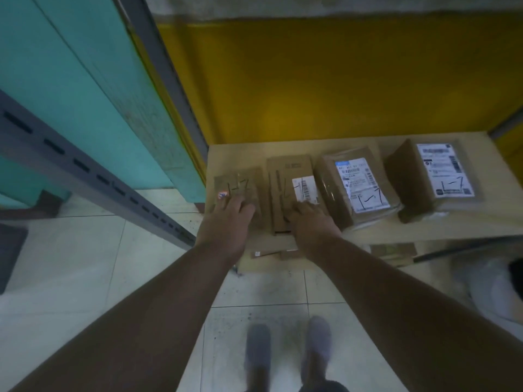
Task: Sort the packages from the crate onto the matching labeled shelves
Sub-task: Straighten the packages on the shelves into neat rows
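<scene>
The wooden shelf (pixel 368 230) is the largest thing in play, a pale board set against a yellow wall (pixel 311 80), and it carries four brown packages in a row, each marked by hand with what looks like "L-7". Farthest to the right of both hands sits a plastic-wrapped parcel (pixel 407 176) with a white shipping label; next toward the hands is a second wrapped parcel (pixel 331 188), its near corner just beside the right hand. Under the right hand (pixel 314 224) lies a tall cardboard box (pixel 280 188) with a small barcode sticker, and under the left hand (pixel 223 222) lies a smaller cardboard package (pixel 240 185) at the shelf's left end. Each grip is a flat, spread palm pressing down on its package, fingers apart and not curled round anything, so neither package is clamped. The crate is not in view. The step looks like squaring the two packages into the row. The main risk is at the left grip: the small package sits near the shelf's left and front edges, and a push outward or a careless drag back as the hand lifts could tip it onto the tiled floor (pixel 85 264). A shove from the right grip could knock the tall box into the wrapped parcel beside it and skew the row. The blur makes the markings uncertain, so a mismatch with the shelf's label cannot be ruled out.
</scene>
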A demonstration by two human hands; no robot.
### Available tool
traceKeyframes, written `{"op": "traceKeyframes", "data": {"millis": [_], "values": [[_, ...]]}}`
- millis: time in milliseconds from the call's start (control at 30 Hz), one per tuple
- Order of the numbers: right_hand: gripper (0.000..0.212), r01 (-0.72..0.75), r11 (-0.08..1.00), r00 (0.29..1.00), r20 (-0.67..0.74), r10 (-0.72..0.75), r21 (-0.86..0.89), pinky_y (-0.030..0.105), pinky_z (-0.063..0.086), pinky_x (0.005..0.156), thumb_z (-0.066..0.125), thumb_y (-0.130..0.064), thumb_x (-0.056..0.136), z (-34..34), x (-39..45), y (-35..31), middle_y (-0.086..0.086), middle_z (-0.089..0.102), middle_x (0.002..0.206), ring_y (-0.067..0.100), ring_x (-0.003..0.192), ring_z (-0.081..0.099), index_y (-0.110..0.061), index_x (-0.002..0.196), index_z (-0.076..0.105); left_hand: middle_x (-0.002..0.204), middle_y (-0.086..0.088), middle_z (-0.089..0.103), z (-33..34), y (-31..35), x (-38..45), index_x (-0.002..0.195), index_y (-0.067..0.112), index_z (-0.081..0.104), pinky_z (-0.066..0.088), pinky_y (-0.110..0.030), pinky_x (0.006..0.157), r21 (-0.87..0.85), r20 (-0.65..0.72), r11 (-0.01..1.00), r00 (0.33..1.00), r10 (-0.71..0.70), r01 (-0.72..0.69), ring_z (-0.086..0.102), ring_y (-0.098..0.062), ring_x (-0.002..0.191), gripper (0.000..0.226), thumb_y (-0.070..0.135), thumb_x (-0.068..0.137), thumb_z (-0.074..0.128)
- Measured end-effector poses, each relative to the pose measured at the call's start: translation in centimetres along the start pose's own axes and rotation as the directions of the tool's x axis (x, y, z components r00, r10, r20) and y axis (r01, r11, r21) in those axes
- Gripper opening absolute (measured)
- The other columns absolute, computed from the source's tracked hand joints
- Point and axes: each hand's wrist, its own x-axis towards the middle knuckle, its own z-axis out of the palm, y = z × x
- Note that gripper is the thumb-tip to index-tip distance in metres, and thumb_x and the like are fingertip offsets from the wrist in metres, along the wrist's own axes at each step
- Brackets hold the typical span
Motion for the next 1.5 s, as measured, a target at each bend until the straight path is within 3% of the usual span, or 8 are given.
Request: {"op": "traceKeyframes", "data": {"millis": [200,333,467,900,1000,1133,1367,1500], "values": [[0.06,-0.028,0.99,0.998,-0.044,0.034,0.138,0.049,0.033,0.117,0.059,-0.014,0.093,0.1,-1.5,0.1,0.001,0.036,0.157,0.026,0.145,0.031,-0.026,0.148,0.04,0.114,-0.002,0.059,1.1,2.3,-2.2,0.112,0.015,0.063,0.046,-0.034,0.082,-0.249,-0.275,0.968,0.961,-0.037,-0.035,0.055,-0.022,0.102,0.031,0.009,0.082,0.061],[0.059,-0.122,0.973,0.988,-0.068,0.137,0.196,0.048,0.03,0.119,0.052,-0.017,0.097,0.5,-3.2,0.9,0.004,0.028,0.16,0.029,0.146,0.027,-0.023,0.153,0.034,0.098,0.003,0.061,3.8,5.4,-3.5,0.103,0.022,0.058,0.04,-0.015,0.062,-0.649,0.034,0.722,0.957,-0.288,0.24,0.059,-0.012,0.087,0.014,0.015,0.091,0.058],[0.047,-0.128,0.946,0.989,-0.033,0.144,0.297,0.048,0.04,0.113,0.048,-0.022,0.096,1.8,-3.8,1.6,0.008,0.029,0.158,0.032,0.14,0.037,-0.02,0.143,0.047,0.096,-0.004,0.067,4.4,6.8,-1.9,0.1,0.02,0.066,0.057,-0.039,0.075,-0.746,0.362,0.451,0.867,-0.342,0.49,0.062,-0.022,0.084,0.016,0.025,0.09,0.053],[0.056,-0.011,0.847,0.924,-0.319,0.212,0.531,0.032,0.044,0.103,0.071,-0.029,0.088,-2.3,-10.6,4.7,0.001,0.05,0.136,0.018,0.122,0.048,-0.019,0.139,0.051,0.097,-0.013,0.068,-1.6,11.5,-3.6,0.1,0.017,0.06,0.06,-0.048,0.084,-0.858,0.5,-0.153,0.727,-0.471,0.491,0.07,-0.032,0.087,0.027,0.009,0.08,0.076],[0.056,-0.02,0.629,0.894,-0.268,0.359,0.777,0.029,0.05,0.087,0.075,-0.026,0.085,-3.1,-11.0,5.8,-0.004,0.058,0.123,0.012,0.107,0.059,-0.024,0.134,0.048,0.102,-0.017,0.069,-2.7,13.2,-3.7,0.121,0.015,0.054,0.06,-0.048,0.086,-0.85,0.527,-0.297,0.727,-0.441,0.435,0.072,-0.035,0.089,0.05,0.01,0.077,0.079],[0.046,-0.038,-0.032,0.927,0.048,0.372,0.999,0.045,0.061,0.082,0.068,0.0,0.088,-5.0,-10.4,7.0,0.004,0.069,0.105,0.02,0.091,0.071,-0.024,0.121,0.048,0.107,-0.016,0.071,-3.6,15.3,-4.1,0.132,0.009,0.047,0.056,-0.049,0.093,-0.866,0.477,-0.356,0.796,-0.373,0.351,0.071,-0.032,0.099,0.066,0.006,0.075,0.081],[0.042,-0.133,0.143,0.983,0.111,0.15,0.981,0.044,0.055,0.071,0.049,0.001,0.086,-9.2,-8.0,11.7,0.022,0.068,0.11,0.035,0.094,0.067,-0.023,0.117,0.063,0.127,-0.007,0.063,-4.2,10.6,-4.8,0.14,0.028,0.046,0.053,-0.05,0.097,-0.889,0.445,-0.404,0.613,-0.653,0.214,0.066,-0.03,0.107,0.055,0.025,0.09,0.069],[0.044,-0.123,0.473,0.989,0.068,0.132,0.872,0.045,0.054,0.083,0.058,-0.016,0.09,-10.7,-4.8,10.4,0.023,0.062,0.12,0.036,0.095,0.065,-0.035,0.13,0.055,0.118,-0.014,0.069,-2.6,9.7,-5.5,0.126,0.017,0.062,0.058,-0.046,0.085,-0.873,0.476,-0.375,0.715,-0.511,0.313,0.069,-0.031,0.097,0.04,0.005,0.088,0.069]]}}
